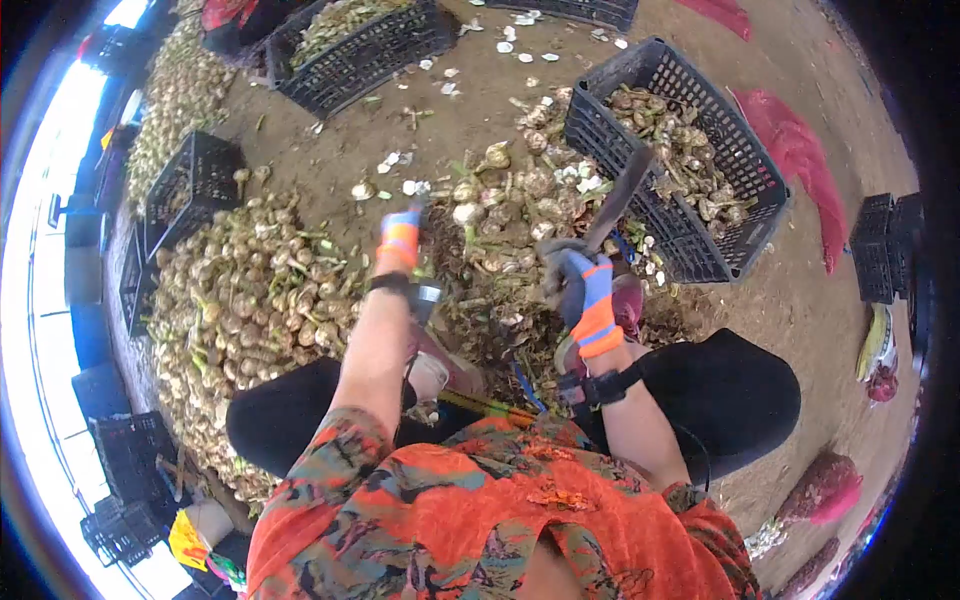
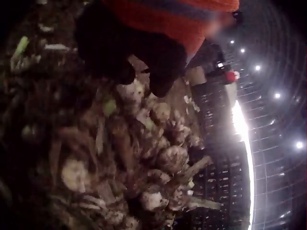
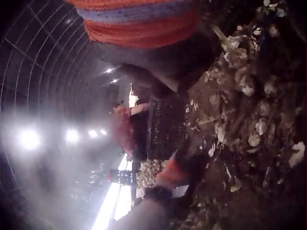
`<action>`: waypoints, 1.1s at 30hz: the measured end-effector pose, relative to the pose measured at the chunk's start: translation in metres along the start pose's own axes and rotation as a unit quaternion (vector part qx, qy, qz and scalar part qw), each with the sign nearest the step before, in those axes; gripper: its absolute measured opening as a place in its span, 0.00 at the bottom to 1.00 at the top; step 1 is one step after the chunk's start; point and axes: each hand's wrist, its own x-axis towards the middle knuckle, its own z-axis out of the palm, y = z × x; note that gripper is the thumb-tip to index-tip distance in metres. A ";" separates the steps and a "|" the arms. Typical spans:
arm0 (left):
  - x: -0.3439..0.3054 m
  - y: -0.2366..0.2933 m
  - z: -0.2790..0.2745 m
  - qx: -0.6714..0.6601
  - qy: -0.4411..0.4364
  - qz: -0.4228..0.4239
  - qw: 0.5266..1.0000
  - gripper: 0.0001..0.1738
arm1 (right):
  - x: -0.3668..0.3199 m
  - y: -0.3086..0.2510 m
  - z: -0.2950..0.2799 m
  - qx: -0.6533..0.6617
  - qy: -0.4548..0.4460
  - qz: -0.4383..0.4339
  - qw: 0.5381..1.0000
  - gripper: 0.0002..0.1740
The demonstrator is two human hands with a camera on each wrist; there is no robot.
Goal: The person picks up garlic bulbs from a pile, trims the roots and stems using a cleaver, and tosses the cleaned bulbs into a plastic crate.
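In an orange-and-blue glove with dark fingers, the right hand (image 1: 585, 295) grips a long, dark, flat-looking tool (image 1: 620, 198) that slants up and to the right. The right wrist view shows this glove (image 3: 148, 52) at its top, with the tool hard to make out. My left hand (image 1: 399, 243), gloved alike, is left of a heap of garlic bulbs (image 1: 535, 185). In the left wrist view its dark fingers (image 2: 168, 62) bend down around a pale piece (image 2: 139, 64), just above a bulb (image 2: 132, 91); whether they grip it is unclear.
A large garlic pile (image 1: 260, 290) lies at left. Black crates stand at right (image 1: 690, 245), top (image 1: 370, 70) and left (image 1: 190, 185). Pink mesh (image 1: 790, 140) lies beyond the right crate. My shoes (image 1: 455, 365) and knees flank dark plant scraps on the ground.
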 end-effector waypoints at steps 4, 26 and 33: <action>0.061 -0.040 0.100 0.338 -0.030 0.066 0.938 0.47 | -0.004 0.006 0.002 -0.010 -0.005 0.013 1.000 0.08; -0.186 0.029 -0.001 -0.478 -0.347 -0.004 0.807 0.27 | -0.058 -0.018 0.041 -0.747 -0.230 -0.101 0.615 0.24; -0.193 0.004 -0.010 -0.098 -0.179 0.363 0.909 0.24 | -0.061 -0.013 0.032 -0.754 -0.245 -0.105 0.601 0.25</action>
